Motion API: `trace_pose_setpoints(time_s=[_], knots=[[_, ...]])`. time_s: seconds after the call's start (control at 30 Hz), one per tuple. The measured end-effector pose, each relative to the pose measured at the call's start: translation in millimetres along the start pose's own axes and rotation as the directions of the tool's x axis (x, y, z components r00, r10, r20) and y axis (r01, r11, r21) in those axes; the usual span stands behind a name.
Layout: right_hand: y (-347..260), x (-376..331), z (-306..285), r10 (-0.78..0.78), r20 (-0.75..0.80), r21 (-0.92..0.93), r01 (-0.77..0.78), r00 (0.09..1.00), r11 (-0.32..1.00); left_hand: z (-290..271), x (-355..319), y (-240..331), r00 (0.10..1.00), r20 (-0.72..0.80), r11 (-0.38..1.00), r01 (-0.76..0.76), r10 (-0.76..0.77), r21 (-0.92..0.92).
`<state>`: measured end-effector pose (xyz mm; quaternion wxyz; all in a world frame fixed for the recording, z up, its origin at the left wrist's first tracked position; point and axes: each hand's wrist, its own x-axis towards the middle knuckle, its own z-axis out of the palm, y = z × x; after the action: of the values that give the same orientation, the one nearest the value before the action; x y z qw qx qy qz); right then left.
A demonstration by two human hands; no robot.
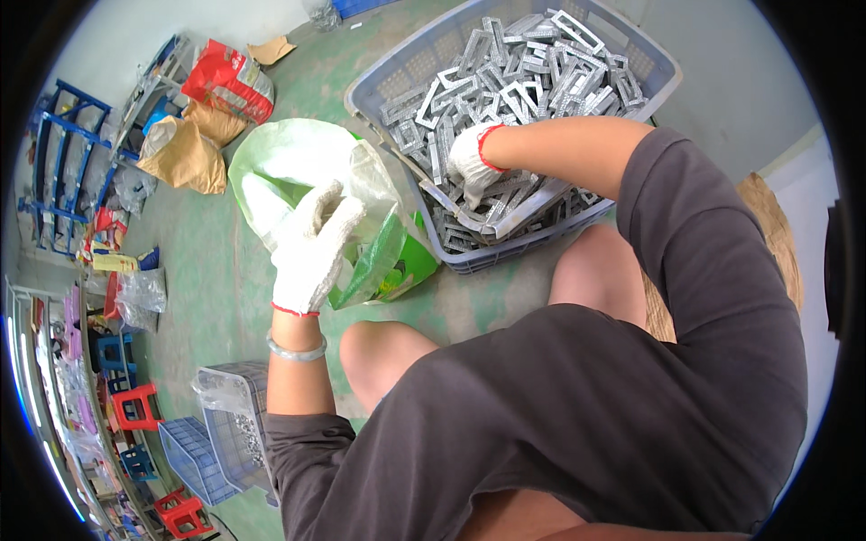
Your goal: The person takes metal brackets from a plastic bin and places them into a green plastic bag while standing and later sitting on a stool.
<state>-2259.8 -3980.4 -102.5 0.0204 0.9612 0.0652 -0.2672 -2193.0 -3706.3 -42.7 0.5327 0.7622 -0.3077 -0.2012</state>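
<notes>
My left hand (316, 248), in a white knit glove with a red cuff, is over the mouth of a green and white plastic sack (406, 261). Its fingers are stretched out and apart, and I see nothing in them. My right hand (471, 165), gloved the same way, reaches into a grey-blue plastic basket (361, 86). Fingers bent down, it is at the pale inner rim (478, 225), among rectangular silver metal frames (514, 77) heaped there. The glove hides whatever is under its fingertips.
Brown paper sacks (185, 158) and a red bag (230, 81) stand at the far left. Plastic crates (194, 460) sit to my left, near red stools (135, 408) and loaded shelves. Blue racks (68, 162) line the wall. My knees are close to the basket and sack.
</notes>
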Motion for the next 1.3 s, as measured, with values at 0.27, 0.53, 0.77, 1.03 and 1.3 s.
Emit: trace_pose_setpoints(time_s=[0.27,0.53,0.77,1.03,1.3], knots=[[19.9,-59.4,-34.5,0.184,-0.039,0.194,-0.174,0.982,0.965,12.5,-2.0,9.2,0.989,0.134,0.990,0.079,-0.063,-0.118],[8.4,-137.8,-33.0,0.061,-0.748,0.544,0.556,0.661,0.629,55.0,23.4,26.0,0.909,0.417,0.802,0.234,0.020,-0.550],[-5.7,-133.3,-30.4,0.131,-0.792,0.595,0.706,0.597,0.384,53.5,33.5,36.3,0.843,0.533,0.764,0.294,0.076,-0.574],[-3.1,-131.2,-34.4,0.261,-0.532,0.847,0.513,0.805,0.143,59.3,29.8,32.2,0.898,0.410,0.633,0.225,0.161,-0.740],[0.5,-125.0,-43.9,0.128,-0.203,0.937,0.231,0.971,-0.264,57.1,33.5,37.1,0.935,0.354,0.747,0.208,0.039,-0.632]])
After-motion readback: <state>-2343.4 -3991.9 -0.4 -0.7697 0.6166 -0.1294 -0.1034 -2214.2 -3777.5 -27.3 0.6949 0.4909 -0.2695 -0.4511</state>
